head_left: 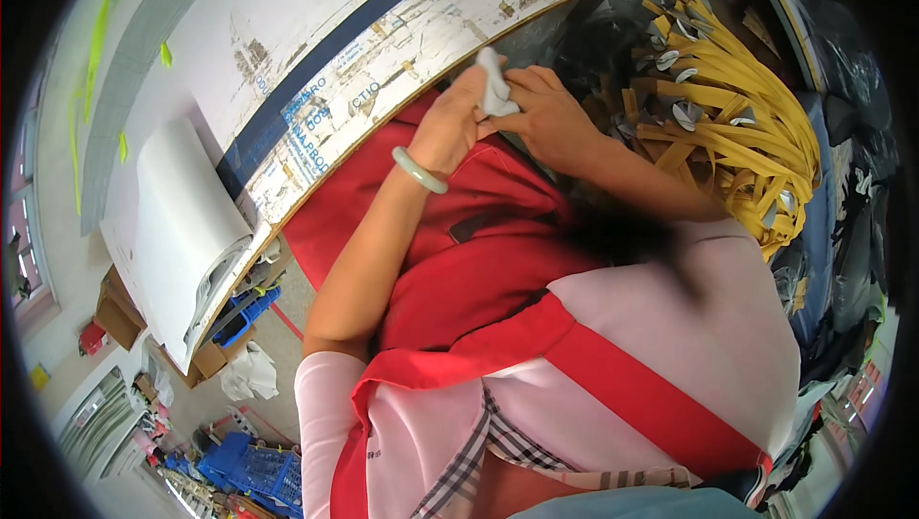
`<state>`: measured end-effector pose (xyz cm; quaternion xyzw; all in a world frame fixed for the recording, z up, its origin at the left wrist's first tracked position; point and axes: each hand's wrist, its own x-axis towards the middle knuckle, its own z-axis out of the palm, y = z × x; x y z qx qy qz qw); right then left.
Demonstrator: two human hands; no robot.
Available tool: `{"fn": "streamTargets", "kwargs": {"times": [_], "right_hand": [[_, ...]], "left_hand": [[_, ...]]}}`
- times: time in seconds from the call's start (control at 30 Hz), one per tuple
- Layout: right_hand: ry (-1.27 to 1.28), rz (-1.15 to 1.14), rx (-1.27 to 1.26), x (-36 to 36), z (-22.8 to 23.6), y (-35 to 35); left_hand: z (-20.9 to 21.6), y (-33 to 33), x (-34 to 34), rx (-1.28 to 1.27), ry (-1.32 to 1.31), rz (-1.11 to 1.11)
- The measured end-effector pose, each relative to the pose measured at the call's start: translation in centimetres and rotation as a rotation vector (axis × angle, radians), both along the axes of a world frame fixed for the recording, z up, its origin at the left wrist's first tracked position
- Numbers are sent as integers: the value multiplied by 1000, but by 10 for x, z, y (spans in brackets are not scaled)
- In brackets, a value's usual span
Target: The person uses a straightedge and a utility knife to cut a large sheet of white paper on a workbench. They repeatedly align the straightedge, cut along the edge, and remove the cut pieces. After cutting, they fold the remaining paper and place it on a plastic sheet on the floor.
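Note:
A crumpled white piece of cloth or tissue (494, 88) is held between my two hands, just off the edge of the worktable and in front of the red apron (450, 275). My left hand (452, 128), with a pale bangle (419, 170) at the wrist, has its fingers closed at the white piece's left side. From the other side my right hand (553, 122) grips it, the fingers bent around it. Parts of both hands' fingertips are hidden behind the white piece and each other.
The worktable (383, 74) has a worn, taped edge, and a stack of white sheets (182, 232) hangs over its near left side. Long yellow strips (756, 136) lie heaped at the right beside dark plastic. Blue crates (254, 469) stand on the floor at lower left.

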<state>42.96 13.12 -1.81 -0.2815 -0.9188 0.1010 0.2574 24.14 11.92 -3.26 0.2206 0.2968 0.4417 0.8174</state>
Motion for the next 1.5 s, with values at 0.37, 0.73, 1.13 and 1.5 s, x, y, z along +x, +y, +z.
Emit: {"fn": "streamTargets", "kwargs": {"times": [0.37, 0.73, 1.13, 1.5], "right_hand": [[124, 113, -373, -1, 14, -5], [811, -286, -1300, -4, -14, 47], [194, -535, -403, 103, 4, 152], [-289, -672, -16, 225, -7, 356]], "left_hand": [[11, 8, 11, 95, 206, 4], [8, 0, 48, -167, 147, 131], [-38, 9, 44, 8, 566, -33], [-68, -7, 33, 66, 612, -70]]}}
